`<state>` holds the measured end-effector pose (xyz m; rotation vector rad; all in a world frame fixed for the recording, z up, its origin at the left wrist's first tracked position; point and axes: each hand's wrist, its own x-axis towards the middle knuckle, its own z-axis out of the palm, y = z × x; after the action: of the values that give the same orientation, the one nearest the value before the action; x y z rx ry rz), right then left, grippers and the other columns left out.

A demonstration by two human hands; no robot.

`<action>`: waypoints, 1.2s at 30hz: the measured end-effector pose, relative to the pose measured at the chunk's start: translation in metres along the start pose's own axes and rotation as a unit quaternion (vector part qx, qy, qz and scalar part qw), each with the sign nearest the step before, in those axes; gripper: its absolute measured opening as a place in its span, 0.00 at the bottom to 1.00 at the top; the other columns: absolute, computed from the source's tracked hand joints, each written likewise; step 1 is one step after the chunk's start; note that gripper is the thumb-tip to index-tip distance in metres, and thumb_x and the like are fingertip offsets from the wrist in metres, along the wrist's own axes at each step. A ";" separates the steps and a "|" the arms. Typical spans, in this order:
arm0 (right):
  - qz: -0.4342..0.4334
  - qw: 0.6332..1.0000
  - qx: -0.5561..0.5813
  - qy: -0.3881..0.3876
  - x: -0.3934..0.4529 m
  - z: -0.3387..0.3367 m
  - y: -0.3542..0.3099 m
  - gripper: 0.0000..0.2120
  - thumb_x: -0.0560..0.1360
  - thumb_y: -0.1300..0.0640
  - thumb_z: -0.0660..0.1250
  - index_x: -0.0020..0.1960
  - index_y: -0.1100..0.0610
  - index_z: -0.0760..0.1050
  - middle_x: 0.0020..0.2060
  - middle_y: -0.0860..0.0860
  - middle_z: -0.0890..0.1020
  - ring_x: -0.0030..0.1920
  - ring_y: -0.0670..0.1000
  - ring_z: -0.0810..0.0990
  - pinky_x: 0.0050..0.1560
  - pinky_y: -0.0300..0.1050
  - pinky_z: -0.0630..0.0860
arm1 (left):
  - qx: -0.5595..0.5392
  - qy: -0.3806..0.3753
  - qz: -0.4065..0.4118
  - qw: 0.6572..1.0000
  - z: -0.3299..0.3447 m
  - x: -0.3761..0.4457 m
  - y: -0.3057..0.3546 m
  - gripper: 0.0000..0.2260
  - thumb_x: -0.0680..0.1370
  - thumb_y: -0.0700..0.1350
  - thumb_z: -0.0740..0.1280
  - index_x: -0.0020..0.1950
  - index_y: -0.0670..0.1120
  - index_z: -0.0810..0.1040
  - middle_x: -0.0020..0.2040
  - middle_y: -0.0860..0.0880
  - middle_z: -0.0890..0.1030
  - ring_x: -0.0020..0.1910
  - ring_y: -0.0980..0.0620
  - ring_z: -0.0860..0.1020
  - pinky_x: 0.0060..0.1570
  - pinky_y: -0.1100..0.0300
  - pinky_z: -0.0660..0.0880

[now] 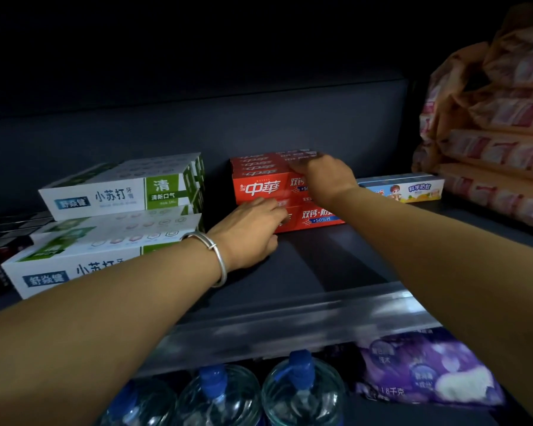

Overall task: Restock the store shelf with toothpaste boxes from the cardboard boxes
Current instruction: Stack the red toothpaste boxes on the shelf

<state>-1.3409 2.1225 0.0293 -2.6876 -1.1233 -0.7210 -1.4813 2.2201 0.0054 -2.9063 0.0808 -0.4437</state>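
Stack of red toothpaste boxes (265, 192) just right of the white-and-green toothpaste boxes (120, 192); left hand (253, 229) touches its lower front, fingers loosely straight; right hand (323, 173) rests on top, finger state indiscernible; advisably push evenly, squaring both tiers.

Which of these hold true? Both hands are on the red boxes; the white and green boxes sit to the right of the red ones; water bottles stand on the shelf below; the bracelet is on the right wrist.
1. Both the left hand and the right hand touch the red toothpaste boxes: true.
2. The white and green boxes sit right of the red ones: false, they sit left.
3. Water bottles stand below: true.
4. The bracelet is on the right wrist: false, the left.
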 end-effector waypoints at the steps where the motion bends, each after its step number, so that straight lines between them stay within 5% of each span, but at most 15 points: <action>1: 0.002 1.000 -0.004 0.004 -0.001 0.000 -0.001 0.19 0.79 0.63 0.57 0.68 0.52 0.70 0.61 0.57 0.76 0.59 0.58 0.76 0.56 0.50 0.74 | 0.000 -0.002 0.000 1.000 0.000 0.000 0.000 0.16 0.77 0.44 0.63 0.64 0.44 0.71 0.62 0.48 0.72 0.62 0.49 0.69 0.64 0.60 0.65; 7: 0.007 1.000 -0.019 0.000 -0.002 0.000 -0.005 0.19 0.79 0.64 0.57 0.69 0.54 0.67 0.63 0.57 0.75 0.61 0.58 0.75 0.58 0.50 0.73 | -0.011 -0.012 -0.016 1.000 -0.002 0.001 0.002 0.15 0.76 0.44 0.64 0.63 0.43 0.72 0.62 0.47 0.72 0.61 0.48 0.70 0.64 0.58 0.66; 10: 0.002 0.999 -0.029 -0.026 -0.006 0.000 -0.006 0.26 0.79 0.64 0.55 0.76 0.57 0.55 0.73 0.57 0.61 0.74 0.56 0.58 0.73 0.49 0.55 | -0.019 -0.021 -0.033 0.999 -0.006 0.002 0.006 0.16 0.77 0.45 0.64 0.63 0.43 0.72 0.62 0.46 0.73 0.61 0.47 0.72 0.62 0.57 0.68; 13: 0.009 0.997 -0.046 -0.061 -0.018 -0.006 -0.006 0.31 0.78 0.63 0.56 0.77 0.59 0.47 0.76 0.56 0.52 0.77 0.55 0.48 0.76 0.51 0.46 | -0.033 -0.031 -0.054 0.998 -0.011 0.000 0.012 0.17 0.77 0.47 0.63 0.64 0.43 0.73 0.63 0.46 0.74 0.61 0.46 0.73 0.61 0.55 0.71; 20: -0.002 0.996 -0.041 -0.077 -0.072 -0.038 -0.012 0.21 0.75 0.58 0.61 0.68 0.56 0.68 0.67 0.55 0.71 0.72 0.56 0.62 0.74 0.55 0.53 | -0.050 -0.038 -0.094 0.994 -0.031 -0.011 0.041 0.21 0.76 0.50 0.65 0.66 0.44 0.70 0.62 0.44 0.73 0.60 0.44 0.73 0.60 0.54 0.70; 36: 0.033 0.992 -0.011 -0.119 -0.269 -0.083 -0.014 0.17 0.74 0.58 0.62 0.62 0.59 0.69 0.61 0.56 0.72 0.64 0.59 0.64 0.58 0.50 0.64 | -0.054 0.070 -0.061 0.994 -0.028 -0.110 0.170 0.20 0.73 0.45 0.65 0.64 0.43 0.69 0.61 0.45 0.71 0.60 0.44 0.68 0.58 0.52 0.65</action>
<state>-1.5452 1.9365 -0.0285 -2.8726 -1.0724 -0.4125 -1.5986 2.0579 -0.0348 -2.9938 -0.0547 -0.6855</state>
